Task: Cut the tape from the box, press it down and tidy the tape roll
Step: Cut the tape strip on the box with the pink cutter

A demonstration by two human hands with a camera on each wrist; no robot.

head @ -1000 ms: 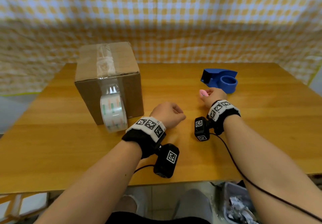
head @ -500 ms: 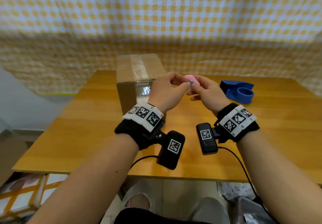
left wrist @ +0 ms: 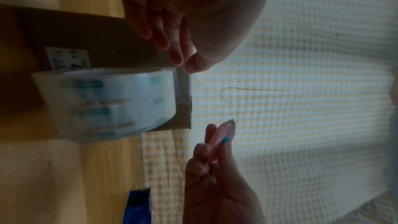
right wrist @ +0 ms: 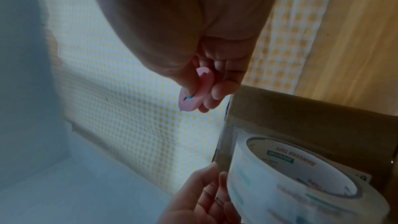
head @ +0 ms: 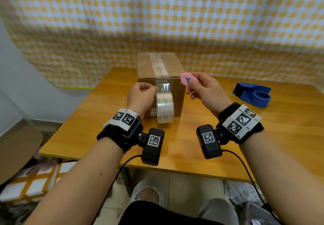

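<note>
A cardboard box (head: 177,88) stands on the wooden table (head: 184,156), with clear tape running over its top and down its front. From that strip (head: 164,86) hangs the clear tape roll (head: 164,109), against the box front. My left hand (head: 154,89) pinches the strip's left edge just above the roll; the left wrist view shows thumb and fingertips (left wrist: 178,59) closed on it. My right hand (head: 190,84) grips a small pink cutter (head: 186,81) in the air to the right of the strip, thumb on its teal slider (right wrist: 190,97).
A blue tape dispenser (head: 252,94) sits on the table to the right. A yellow checked cloth (head: 175,23) hangs behind the table. Cardboard and white boxes (head: 31,184) lie on the floor to the left. The table's front edge is near my wrists.
My right hand lifted the pink cutter off the table. Both hands met at the cutter, then parted: the left went to the tape strip, and the right keeps the cutter beside the box.
</note>
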